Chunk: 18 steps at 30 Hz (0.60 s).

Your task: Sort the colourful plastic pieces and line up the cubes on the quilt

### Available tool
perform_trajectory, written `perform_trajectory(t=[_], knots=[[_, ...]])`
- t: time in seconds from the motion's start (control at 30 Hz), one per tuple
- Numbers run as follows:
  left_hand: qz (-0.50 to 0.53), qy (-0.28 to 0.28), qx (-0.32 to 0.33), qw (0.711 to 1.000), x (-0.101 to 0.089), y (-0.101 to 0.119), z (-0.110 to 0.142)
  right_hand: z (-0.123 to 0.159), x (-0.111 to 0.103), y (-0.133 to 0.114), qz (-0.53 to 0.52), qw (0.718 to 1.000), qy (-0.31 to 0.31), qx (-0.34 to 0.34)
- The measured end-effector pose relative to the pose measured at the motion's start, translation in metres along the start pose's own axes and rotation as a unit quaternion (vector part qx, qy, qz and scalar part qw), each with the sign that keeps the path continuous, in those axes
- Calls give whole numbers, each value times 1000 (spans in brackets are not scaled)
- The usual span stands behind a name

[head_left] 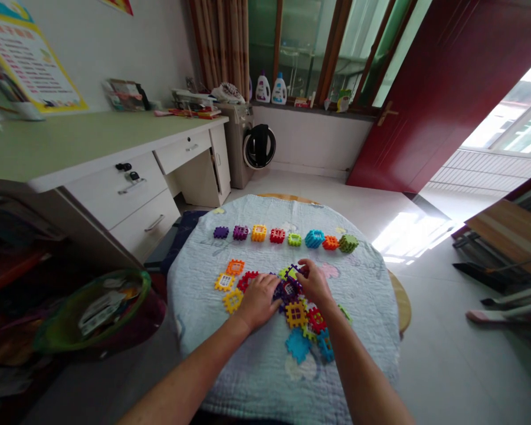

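Note:
My left hand [260, 300] rests palm down over the left of a loose pile of plastic building tiles. Its thumb is apart from the fingers, and the fingertips touch purple tiles. My right hand [315, 284] has its fingers curled at the edge of a purple interlocking tile [294, 273], tilted on the pile. Another purple tile with a window pattern [289, 289] lies between the hands. Near my right wrist are a yellow-orange tile [296, 314], a red tile [317, 319] and a blue tile [298, 345]. Left of my left hand lie a yellow tile [233, 301] and an orange tile [235, 267].
Sorted stacks, among them a yellow stack [259, 233] and a blue stack [314, 238], form a row across the far side of the cloth-covered round table [363, 354]. A basket [146, 301] stands left of it. Beyond are a desk [92, 141] and washing machine [239, 141].

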<state>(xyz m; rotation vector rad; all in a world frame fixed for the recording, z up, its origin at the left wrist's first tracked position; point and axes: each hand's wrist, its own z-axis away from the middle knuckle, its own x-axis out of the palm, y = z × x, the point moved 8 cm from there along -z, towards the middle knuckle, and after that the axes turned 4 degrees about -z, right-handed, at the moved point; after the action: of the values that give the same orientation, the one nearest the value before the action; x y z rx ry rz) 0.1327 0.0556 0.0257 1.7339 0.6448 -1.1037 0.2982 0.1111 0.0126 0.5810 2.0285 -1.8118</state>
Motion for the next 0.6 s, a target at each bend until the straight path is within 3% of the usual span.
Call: perform_trajectory(t=[0.1,0.3,0.6], knots=[[3,-17,-11,1000,11,5,-9,1,-10,15,-47,999,20,17],[18,8,-41,999,13,6,-20,-7,-15,31,-87,994,54,40],[78,69,-107,989,10,0,-26,-55,28,5,2,999,4,37]])
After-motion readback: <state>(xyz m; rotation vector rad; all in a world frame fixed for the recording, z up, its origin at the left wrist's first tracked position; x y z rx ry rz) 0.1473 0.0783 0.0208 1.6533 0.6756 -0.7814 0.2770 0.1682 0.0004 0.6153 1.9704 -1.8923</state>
